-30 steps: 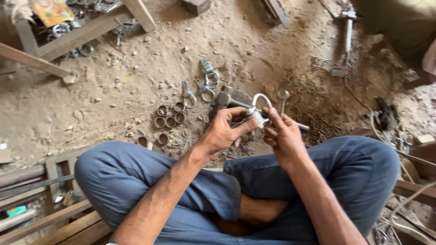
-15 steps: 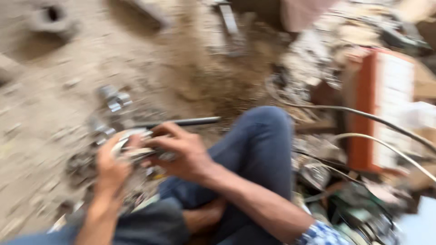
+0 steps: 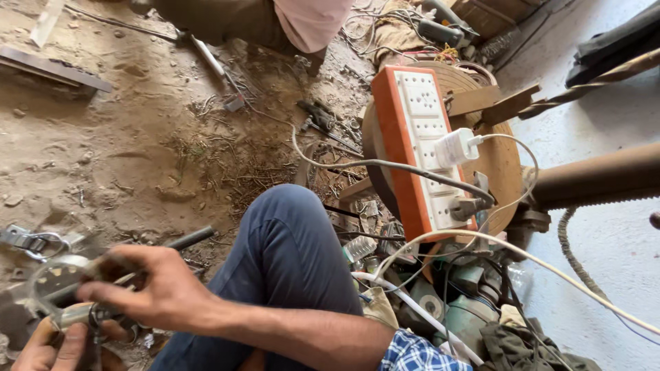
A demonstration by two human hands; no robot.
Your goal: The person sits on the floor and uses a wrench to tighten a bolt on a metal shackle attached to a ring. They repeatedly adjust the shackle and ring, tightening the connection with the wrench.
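Note:
Both my hands sit at the lower left, over my blue-trousered knee point(image 3: 289, 268). My right hand point(image 3: 155, 292) grips a small metal U-shaped clamp point(image 3: 55, 288), which is blurred. My left hand point(image 3: 51, 347) holds the same clamp from below, at the frame's bottom edge and partly cut off. A dark metal rod point(image 3: 189, 238) lies on the dirt just behind my right hand.
An orange-and-white socket board point(image 3: 419, 148) with a white charger point(image 3: 454, 145) leans on a wooden disc at right, trailing cables point(image 3: 522, 257). Another person point(image 3: 302, 20) sits at the top. A loose metal clamp point(image 3: 27, 239) lies at left. A rusty pipe point(image 3: 598, 178) crosses the right.
The view has swung right, from the rings on the dirt to the socket board and cables. Both hands have stayed on the metal clamp.

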